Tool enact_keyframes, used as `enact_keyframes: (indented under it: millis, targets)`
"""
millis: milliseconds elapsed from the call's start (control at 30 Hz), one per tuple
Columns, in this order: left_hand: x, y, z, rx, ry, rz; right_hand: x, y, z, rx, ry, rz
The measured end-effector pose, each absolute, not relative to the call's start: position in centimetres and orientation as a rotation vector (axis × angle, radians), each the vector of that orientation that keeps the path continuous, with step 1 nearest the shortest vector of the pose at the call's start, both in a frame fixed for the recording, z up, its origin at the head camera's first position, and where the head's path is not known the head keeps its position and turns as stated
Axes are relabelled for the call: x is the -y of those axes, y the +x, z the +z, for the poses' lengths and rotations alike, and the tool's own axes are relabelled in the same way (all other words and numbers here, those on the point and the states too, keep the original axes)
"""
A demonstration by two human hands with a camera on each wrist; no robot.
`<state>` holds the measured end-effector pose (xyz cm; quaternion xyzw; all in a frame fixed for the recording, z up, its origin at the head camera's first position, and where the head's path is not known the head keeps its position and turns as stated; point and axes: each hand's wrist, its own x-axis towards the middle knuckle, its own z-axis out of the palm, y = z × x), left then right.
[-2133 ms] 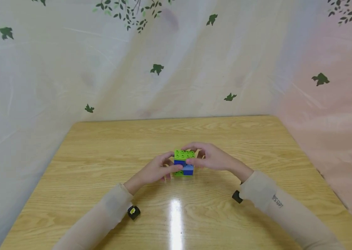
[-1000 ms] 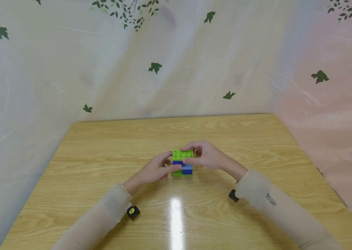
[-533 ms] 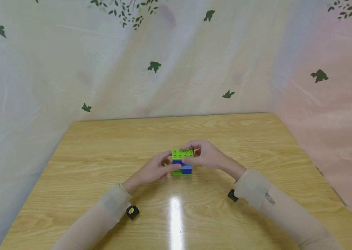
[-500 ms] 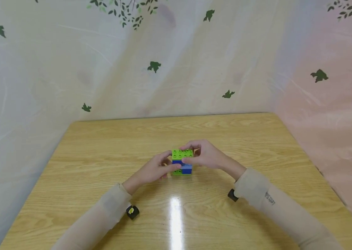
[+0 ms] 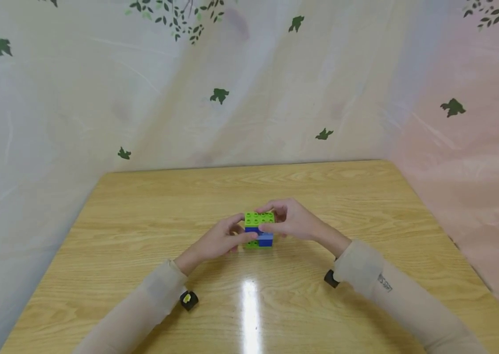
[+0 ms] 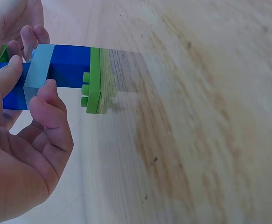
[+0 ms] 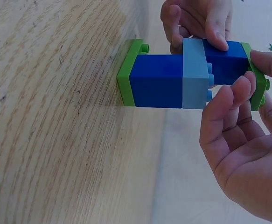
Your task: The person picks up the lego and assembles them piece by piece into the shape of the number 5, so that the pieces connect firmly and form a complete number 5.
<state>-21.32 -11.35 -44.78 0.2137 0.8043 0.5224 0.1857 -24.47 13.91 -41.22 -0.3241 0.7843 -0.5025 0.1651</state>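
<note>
An upright stack of toy building bricks stands on the table between both hands. From the bottom it has a green plate [image 7: 125, 79], a dark blue brick [image 7: 156, 81], a light blue plate [image 7: 196, 74], another dark blue brick [image 7: 231, 65] and a studded green plate [image 5: 255, 219] on top. My left hand [image 5: 218, 240] pinches the stack from the left at the upper blue brick and light blue plate, thumb in front. From the right, my right hand [image 5: 298, 221] pinches the top green plate and upper blue brick. Fingertips behind the stack are partly hidden in the head view.
The wooden table [image 5: 156, 196] carries a bright light reflection near its front. A pale curtain [image 5: 258, 128] with green leaf prints hangs behind it. Black wrist-camera pieces [image 5: 189, 300] sit under both sleeves, close to the tabletop.
Since the earliest frame, the right forearm has shifted slightly left and the head view has moved a little. Both hands keep the same hold, and the stack looks unchanged.
</note>
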Motion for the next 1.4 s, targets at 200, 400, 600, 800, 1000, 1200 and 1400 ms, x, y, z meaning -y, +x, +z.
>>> enact_keyframes:
  millis: [200,400,600,800,1000,1200,1400]
  targets:
    - [11.29,-21.39,-44.85,-2.26,0.583,1.481,-14.07,-24.52,-41.23,-2.174,-0.739,-1.441]
    - [11.3,-21.43,-44.87,-2.263,0.58,1.473,-14.05,-24.5,-40.97,-2.127,-0.633,-1.454]
    - [11.32,-21.38,-44.89,-2.268,0.584,1.474,-13.98,-24.52,-40.92,-2.114,-0.613,-1.459]
    - [11.31,-21.38,-44.88,-2.273,0.594,1.475,-14.04,-24.49,-40.8,-2.12,-0.627,-1.457]
    - [11.31,-21.44,-44.72,-2.28,0.614,1.462,-14.05,-24.4,-40.65,-2.143,-0.63,-1.454]
    - [11.38,-21.34,-44.81,-2.277,0.613,1.468,-14.07,-24.29,-40.93,-2.142,-0.664,-1.462]
    - [11.52,-21.14,-44.65,-2.261,0.595,1.489,-14.46,-24.17,-41.45,-2.147,-0.814,-1.467]
